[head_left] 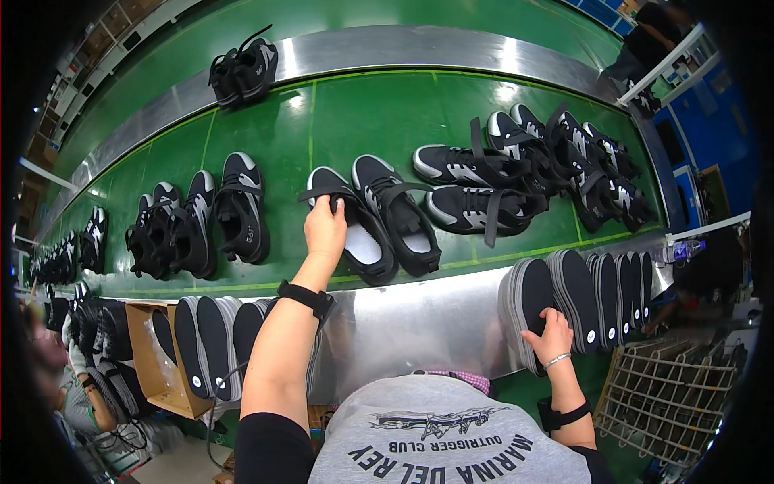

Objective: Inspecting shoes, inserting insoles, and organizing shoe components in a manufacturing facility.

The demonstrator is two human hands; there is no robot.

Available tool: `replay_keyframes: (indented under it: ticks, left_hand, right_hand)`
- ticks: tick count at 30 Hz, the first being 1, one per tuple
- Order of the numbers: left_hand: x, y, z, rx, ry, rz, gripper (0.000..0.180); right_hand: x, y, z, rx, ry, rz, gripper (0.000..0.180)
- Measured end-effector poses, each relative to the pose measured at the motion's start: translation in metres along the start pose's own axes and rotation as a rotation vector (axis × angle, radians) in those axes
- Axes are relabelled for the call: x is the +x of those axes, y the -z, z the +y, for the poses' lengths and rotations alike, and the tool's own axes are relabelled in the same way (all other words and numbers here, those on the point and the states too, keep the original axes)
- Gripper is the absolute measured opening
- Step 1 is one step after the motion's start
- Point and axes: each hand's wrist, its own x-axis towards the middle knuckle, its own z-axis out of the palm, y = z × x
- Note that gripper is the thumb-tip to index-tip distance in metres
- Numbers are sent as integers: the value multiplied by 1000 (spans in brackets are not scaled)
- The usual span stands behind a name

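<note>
My left hand (325, 227) is closed on the strap and opening of a black sneaker (368, 230), whose white inner sole shows. Right beside it stands the matching sneaker (393, 198), toe pointing away like the first. My right hand (551, 335) has its thumb and fingers on the upper insole of a dark stack (532, 286) with grey edges; it seems to grip that insole near the lower end, though the fingertips are partly hidden. The stack stands on the metal ledge (403, 327) at the near side of the green belt (302, 133).
To the right on the belt lie several more black sneakers (476, 211); others (242, 210) stand at the left. One pair (244, 73) sits by the far metal rail. More insole stacks (574, 290) line the ledge. A cardboard box (165, 395) and a wire basket (665, 395) flank me.
</note>
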Motion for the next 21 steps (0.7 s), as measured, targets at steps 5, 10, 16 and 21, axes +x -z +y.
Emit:
replay_keyframes:
  ticks: [5,10,16,21]
  left_hand:
    - [16,19,-11,-34,-131,-265,33]
    - [22,32,-30,-339,-60,-452,29]
    - [21,35,-32,-245,53,-389,27]
    - [19,48,-30,-375,129,-538,28]
  right_hand:
    - [1,24,-12,13,197,153,37]
    - [29,62,-94,460,712,114,12]
    - [55,53,-234,-237,1100,-166,11]
    - [51,30,-305,-468,1067,-280,18]
